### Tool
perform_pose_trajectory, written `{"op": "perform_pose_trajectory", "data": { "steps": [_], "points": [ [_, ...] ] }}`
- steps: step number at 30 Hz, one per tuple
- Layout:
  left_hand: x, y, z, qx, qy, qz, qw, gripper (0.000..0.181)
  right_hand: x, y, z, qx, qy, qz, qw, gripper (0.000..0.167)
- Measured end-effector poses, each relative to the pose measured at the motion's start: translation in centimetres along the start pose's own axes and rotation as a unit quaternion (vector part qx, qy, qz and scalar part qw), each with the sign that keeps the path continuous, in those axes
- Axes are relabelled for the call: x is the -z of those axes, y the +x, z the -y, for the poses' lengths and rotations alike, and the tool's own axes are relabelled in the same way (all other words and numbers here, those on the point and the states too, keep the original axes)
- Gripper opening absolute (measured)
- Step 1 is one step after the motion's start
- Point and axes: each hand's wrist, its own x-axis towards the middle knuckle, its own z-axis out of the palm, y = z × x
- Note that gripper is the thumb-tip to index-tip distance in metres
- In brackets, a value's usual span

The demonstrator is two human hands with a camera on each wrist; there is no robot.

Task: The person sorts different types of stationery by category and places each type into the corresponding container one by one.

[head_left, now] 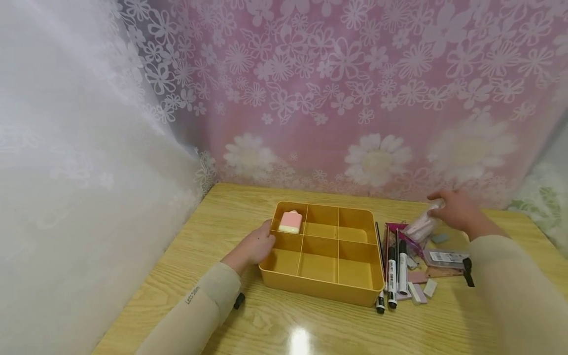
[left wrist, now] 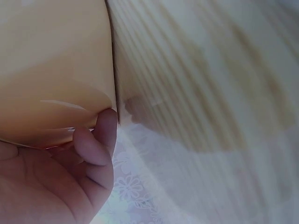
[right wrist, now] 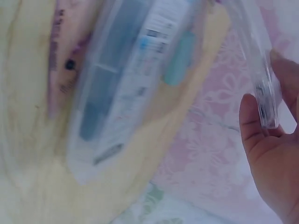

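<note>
A yellow six-compartment organizer box point(head_left: 321, 290) stands on the table. My left hand point(head_left: 257, 245) grips its left side; in the left wrist view the curled fingers point(left wrist: 96, 147) lie against the box's smooth wall point(left wrist: 56, 60). A small pink and cream rounded item point(head_left: 291, 222) lies in the far left compartment. At the right, my right hand point(head_left: 457, 212) pinches the end of a long clear plastic packet point(head_left: 421, 228) between thumb and fingers. The packet is tilted above the pile of stationery. In the right wrist view its clear end point(right wrist: 261, 93) shows in the hand.
Several black-and-white markers point(head_left: 403, 271) lie along the box's right side. Beyond them are a label-bearing clear case point(head_left: 445, 258), white and lilac erasers point(head_left: 430, 288), a grey-green piece point(head_left: 440, 238) and a magenta packet point(head_left: 414, 246). A pink floral curtain point(head_left: 310, 123) hangs behind the table.
</note>
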Motion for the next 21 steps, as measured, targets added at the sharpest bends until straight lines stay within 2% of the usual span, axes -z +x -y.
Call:
{"op": "perform_pose_trajectory", "data": {
  "steps": [3, 8, 15, 21],
  "points": [
    [0.0, 0.0, 0.0, 0.001, -0.003, 0.001, 1.0, 0.057, 0.7, -0.1, 0.5, 0.021, -0.01, 0.001, 0.9997, 0.043],
    [0.0, 0.0, 0.1, 0.0, 0.004, 0.0, 1.0, 0.057, 1.7, -0.4, 2.3, 0.051, -0.022, -0.009, 0.9984, 0.032],
    [0.0, 0.0, 0.0, 0.001, 0.006, 0.005, 1.0, 0.057, 3.6, -0.7, 6.4, 0.09, -0.014, -0.032, 0.9953, 0.033],
    [-0.2, 0.1, 0.2, 0.005, 0.008, 0.0, 1.0, 0.058, 4.8, -0.9, 11.3, 0.123, -0.005, -0.057, 0.9908, 0.033]
  ]
}}
